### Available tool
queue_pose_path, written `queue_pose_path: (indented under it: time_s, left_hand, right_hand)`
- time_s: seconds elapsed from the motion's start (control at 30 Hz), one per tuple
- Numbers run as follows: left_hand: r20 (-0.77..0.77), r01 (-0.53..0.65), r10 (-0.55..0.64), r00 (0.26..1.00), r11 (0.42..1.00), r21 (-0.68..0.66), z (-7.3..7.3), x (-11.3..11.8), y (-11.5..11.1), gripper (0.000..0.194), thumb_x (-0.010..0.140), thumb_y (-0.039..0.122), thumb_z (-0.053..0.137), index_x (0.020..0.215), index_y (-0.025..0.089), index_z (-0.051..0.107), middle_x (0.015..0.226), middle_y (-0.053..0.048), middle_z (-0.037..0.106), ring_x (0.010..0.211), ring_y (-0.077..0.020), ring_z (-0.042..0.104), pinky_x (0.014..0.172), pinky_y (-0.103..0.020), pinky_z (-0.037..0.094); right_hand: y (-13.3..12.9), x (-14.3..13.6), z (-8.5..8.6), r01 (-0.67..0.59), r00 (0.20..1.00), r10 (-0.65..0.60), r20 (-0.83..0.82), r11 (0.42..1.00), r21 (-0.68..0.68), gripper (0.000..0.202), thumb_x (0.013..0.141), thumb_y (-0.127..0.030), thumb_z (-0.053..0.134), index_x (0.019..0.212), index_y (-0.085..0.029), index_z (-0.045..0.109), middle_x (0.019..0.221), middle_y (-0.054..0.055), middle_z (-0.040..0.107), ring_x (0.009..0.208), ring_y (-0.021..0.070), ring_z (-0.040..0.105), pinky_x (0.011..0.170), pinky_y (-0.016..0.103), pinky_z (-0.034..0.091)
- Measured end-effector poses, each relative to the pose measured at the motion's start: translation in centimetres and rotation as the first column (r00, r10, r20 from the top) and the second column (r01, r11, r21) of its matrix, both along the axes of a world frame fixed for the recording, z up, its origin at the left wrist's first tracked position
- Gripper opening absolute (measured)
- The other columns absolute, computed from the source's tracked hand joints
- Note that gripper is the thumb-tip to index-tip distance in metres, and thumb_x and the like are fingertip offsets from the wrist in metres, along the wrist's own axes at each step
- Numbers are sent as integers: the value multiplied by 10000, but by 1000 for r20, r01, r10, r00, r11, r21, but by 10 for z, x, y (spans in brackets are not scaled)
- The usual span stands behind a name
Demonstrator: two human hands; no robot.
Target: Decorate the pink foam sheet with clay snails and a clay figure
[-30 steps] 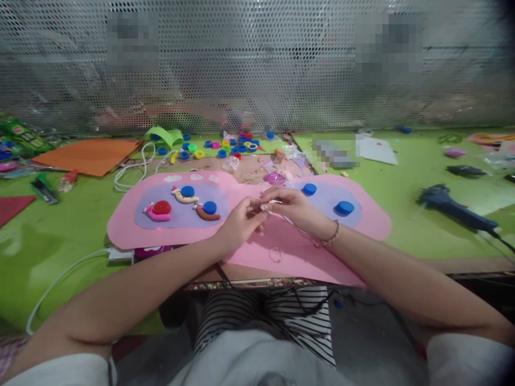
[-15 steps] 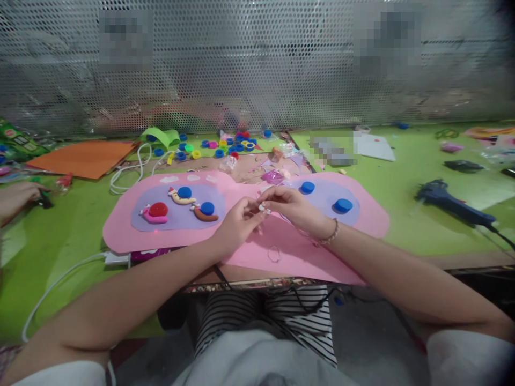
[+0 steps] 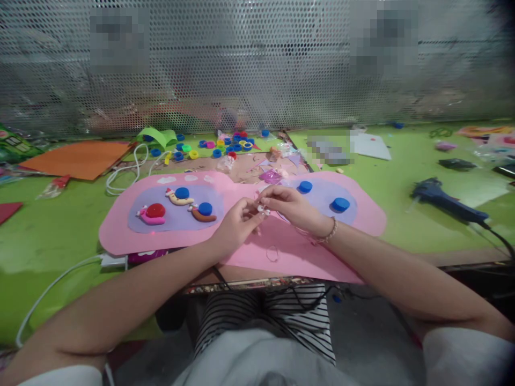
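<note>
My left hand and my right hand meet above the middle of a pink paper cut-out. Their fingertips pinch a small white piece with dark dots, like clay snail eyes; its lower part is hidden by the fingers. On the left purple panel lie three clay snails with bottle-cap shells: a pink snail, a cream snail and a brown snail. Two blue bottle caps, one nearer and one farther, sit on the right purple panel.
A dark blue glue gun with its cord lies at the right. Several coloured bottle caps are scattered at the back. Orange paper and a white cable lie left. A perforated metal panel stands behind the green table.
Another person's hand at the left edge has gone out of view. The camera view has shifted slightly. My hands keep the same pinch on the small white piece.
</note>
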State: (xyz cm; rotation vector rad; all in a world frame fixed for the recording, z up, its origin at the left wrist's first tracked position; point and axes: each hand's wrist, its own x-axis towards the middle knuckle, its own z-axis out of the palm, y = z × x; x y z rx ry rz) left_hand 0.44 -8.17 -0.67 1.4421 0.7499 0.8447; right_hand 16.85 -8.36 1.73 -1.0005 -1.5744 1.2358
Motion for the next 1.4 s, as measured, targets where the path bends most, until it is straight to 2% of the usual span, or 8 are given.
queue_pose_path:
  time_s: [0.2,0.53,0.73,0.83,1.1,1.27,1.4]
  left_hand:
    - [-26,-10,10,1000,1000,5,-1,0,0,241,752,333,589,856,165,451,732,10,578,536,-70,545,503,-207,423]
    - [-17,-12,12,1000,1000,6,-1,0,-1,231,760,336,579,868,170,459,749,1,591,546,-77,546,527,-222,437]
    - [-38,-20,20,999,1000,6,-1,-1,-2,227,753,329,588,860,175,460,707,12,580,553,-76,538,511,-206,425]
    - [-39,-29,30,999,1000,12,0,-1,-2,221,757,327,583,861,175,461,695,14,576,559,-78,537,506,-202,423]
    - [-31,-14,15,999,1000,10,1,-1,-2,226,762,328,576,873,173,454,744,-1,588,556,-76,540,506,-208,426]
    - [-33,-25,26,999,1000,12,0,0,-1,212,769,324,570,870,174,458,732,0,586,557,-74,531,505,-204,419]
    - [-30,-25,25,999,1000,3,0,0,-1,230,761,335,578,870,174,455,733,4,584,553,-77,535,523,-217,430]
  right_hand:
    - [1,-2,-1,23,999,-23,31,1000,-5,165,708,-277,651,800,-154,588,746,3,588,673,91,547,647,254,452]
    - [1,0,0,11,1000,-11,29,1000,5,165,759,-299,601,800,-140,589,707,-3,568,643,86,528,621,247,433]
    - [1,-1,0,1,999,-1,40,1000,0,186,710,-297,654,794,-145,587,712,-1,576,647,92,536,622,254,442]
    - [2,-1,-1,7,999,-7,49,1000,11,179,730,-311,631,785,-145,589,692,-4,567,626,88,526,607,254,437]
    - [0,-2,1,35,998,-36,61,999,14,177,705,-283,653,795,-147,583,746,5,574,659,92,537,639,258,437]
    - [1,-1,-2,6,999,-9,48,999,51,183,775,-330,575,787,-148,573,719,2,552,642,93,522,608,254,428]
    - [2,-1,-1,8,996,-13,86,998,58,157,750,-293,604,797,-147,568,719,3,554,637,97,527,608,256,436]
